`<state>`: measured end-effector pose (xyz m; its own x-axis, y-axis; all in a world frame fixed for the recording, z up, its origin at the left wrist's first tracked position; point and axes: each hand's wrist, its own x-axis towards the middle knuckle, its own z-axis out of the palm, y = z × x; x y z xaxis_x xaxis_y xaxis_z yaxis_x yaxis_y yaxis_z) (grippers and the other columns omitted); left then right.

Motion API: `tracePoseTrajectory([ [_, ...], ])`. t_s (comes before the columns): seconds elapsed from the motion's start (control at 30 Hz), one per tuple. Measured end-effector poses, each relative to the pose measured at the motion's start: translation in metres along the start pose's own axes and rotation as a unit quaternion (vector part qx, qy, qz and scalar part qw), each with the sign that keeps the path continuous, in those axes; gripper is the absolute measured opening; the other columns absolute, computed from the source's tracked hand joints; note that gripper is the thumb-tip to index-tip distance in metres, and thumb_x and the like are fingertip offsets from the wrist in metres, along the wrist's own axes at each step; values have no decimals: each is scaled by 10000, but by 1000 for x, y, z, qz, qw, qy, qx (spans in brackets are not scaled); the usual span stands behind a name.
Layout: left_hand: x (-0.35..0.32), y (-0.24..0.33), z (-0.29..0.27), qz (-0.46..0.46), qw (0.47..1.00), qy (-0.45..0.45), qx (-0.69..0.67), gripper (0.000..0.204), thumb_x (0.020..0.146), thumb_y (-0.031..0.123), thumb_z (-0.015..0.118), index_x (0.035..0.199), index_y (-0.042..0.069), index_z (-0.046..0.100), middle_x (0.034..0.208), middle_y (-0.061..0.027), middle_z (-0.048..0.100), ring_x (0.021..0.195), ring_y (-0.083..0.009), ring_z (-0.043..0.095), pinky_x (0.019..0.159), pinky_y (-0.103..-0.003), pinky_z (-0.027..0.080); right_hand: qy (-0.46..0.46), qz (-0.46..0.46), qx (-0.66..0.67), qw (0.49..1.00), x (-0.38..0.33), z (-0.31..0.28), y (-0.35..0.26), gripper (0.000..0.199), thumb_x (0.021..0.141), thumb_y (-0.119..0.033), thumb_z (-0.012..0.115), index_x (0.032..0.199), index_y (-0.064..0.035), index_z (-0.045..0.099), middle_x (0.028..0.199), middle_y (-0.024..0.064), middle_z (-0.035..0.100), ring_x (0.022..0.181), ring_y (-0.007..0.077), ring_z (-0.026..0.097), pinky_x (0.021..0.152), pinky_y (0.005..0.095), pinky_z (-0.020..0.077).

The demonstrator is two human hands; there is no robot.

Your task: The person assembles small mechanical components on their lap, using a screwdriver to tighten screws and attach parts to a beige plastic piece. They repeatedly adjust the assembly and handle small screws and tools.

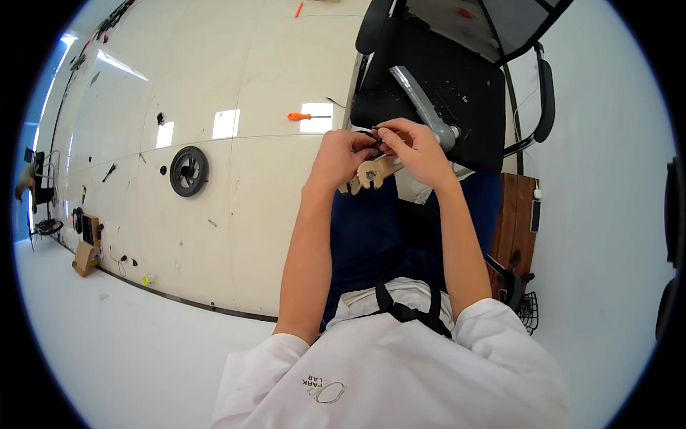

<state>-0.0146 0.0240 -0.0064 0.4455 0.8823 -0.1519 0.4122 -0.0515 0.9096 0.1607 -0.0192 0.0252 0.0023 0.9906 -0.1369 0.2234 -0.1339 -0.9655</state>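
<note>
My left hand (340, 159) and my right hand (420, 152) meet over my lap at the front edge of a black chair seat. Both have their fingers closed on a small black part (377, 137), mostly hidden by the fingertips; its kind I cannot make out. Just below the hands sits a tan part with rounded, notched ends (371, 174). Whether a hand also touches it, I cannot tell. A grey tube with a rounded joint (423, 100) lies on the seat, right behind my right hand.
The black armchair (443, 79) stands ahead. On the tiled floor to the left lie an orange-handled screwdriver (300, 116), a black wheel (189, 171) and scattered small parts. A cardboard box (86, 257) sits far left. At right is a brown wooden board (513, 222) with a phone (534, 216).
</note>
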Motion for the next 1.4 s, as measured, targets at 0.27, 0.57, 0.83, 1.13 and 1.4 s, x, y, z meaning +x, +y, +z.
tracePoseTrajectory([
  [0.27,-1,7,-2,-6,1000,0,28,210,804,26,739,1010,2,771,832,-172,748,724,-237,722,699,-333,560,127,-176,-123,968,-11,19,-8,174,854,24,680,1021,5,728,953,110,692,810,247,705,726,319,566],
  [0.57,1,5,-1,-31,999,-19,1,192,792,18,745,981,0,777,846,-156,757,761,-233,737,737,-315,582,-2,-248,-263,932,-13,-9,-9,190,821,73,659,975,-18,723,1004,79,672,815,280,681,698,331,544],
  [0.83,1,7,0,-41,999,-14,-3,188,784,22,747,968,-2,777,852,-160,758,787,-236,744,747,-323,587,107,-243,-124,956,-23,8,4,233,809,78,687,1026,2,725,1066,82,692,874,202,700,761,286,573],
  [1.13,3,3,1,-34,999,4,2,167,782,42,765,943,4,781,847,-155,756,779,-240,739,736,-329,581,202,-111,27,973,-31,38,5,259,893,4,697,1145,62,699,1016,151,745,905,187,739,847,284,586],
  [1.4,4,-5,-1,-4,1000,-17,-2,193,806,56,760,982,-22,754,860,-114,749,772,-182,702,740,-313,563,71,-66,169,981,-20,3,17,260,989,7,573,1238,-5,503,1114,177,724,935,177,704,898,298,545],
])
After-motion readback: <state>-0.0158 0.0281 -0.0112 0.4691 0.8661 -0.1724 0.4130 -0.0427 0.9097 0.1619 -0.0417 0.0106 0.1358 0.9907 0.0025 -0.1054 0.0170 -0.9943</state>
